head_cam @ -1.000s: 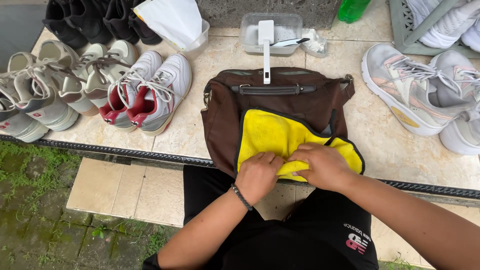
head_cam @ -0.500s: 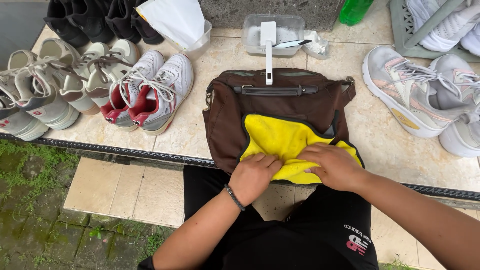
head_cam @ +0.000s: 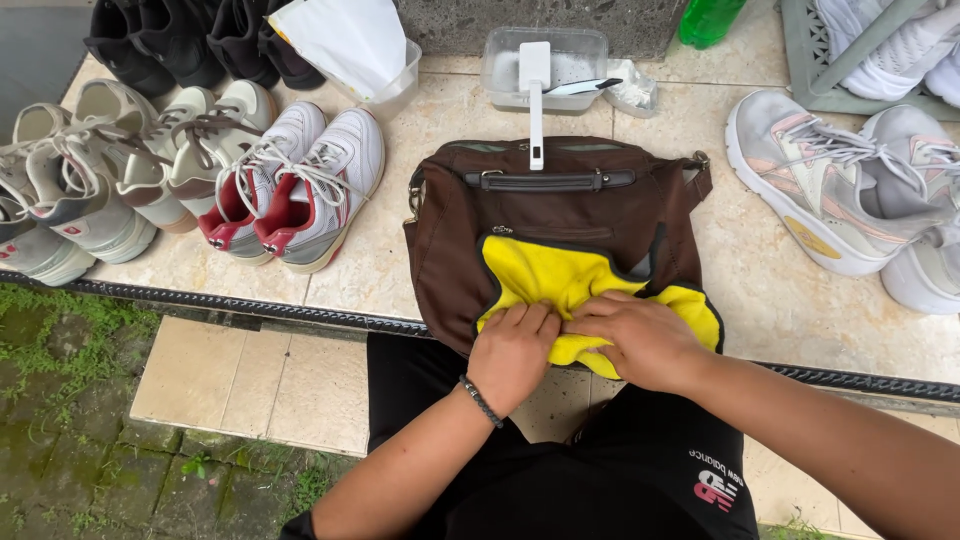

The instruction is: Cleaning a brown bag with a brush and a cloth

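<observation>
A brown bag point(head_cam: 560, 215) lies flat on the tiled ledge point(head_cam: 400, 240) in front of me, its dark handle across the top. A yellow cloth point(head_cam: 545, 280) sits in the bag's open front pocket. My left hand point(head_cam: 512, 350), with a dark bracelet on the wrist, has its fingers curled on the cloth's lower edge. My right hand point(head_cam: 645, 340) presses on the cloth right beside it, fingertips touching the left hand. Part of the cloth is hidden under both hands.
White and red sneakers point(head_cam: 300, 185) and several pale shoes point(head_cam: 90, 190) line the ledge at left, black shoes point(head_cam: 190, 40) behind. Grey-white sneakers point(head_cam: 840, 190) lie at right. A clear tub with a white brush point(head_cam: 535, 80), a white bag point(head_cam: 345, 40) and a green bottle point(head_cam: 710, 18) stand behind.
Both hands have kept working the yellow cloth at the bag's pocket, shifting slightly. The view has moved a little; the bag stays in place.
</observation>
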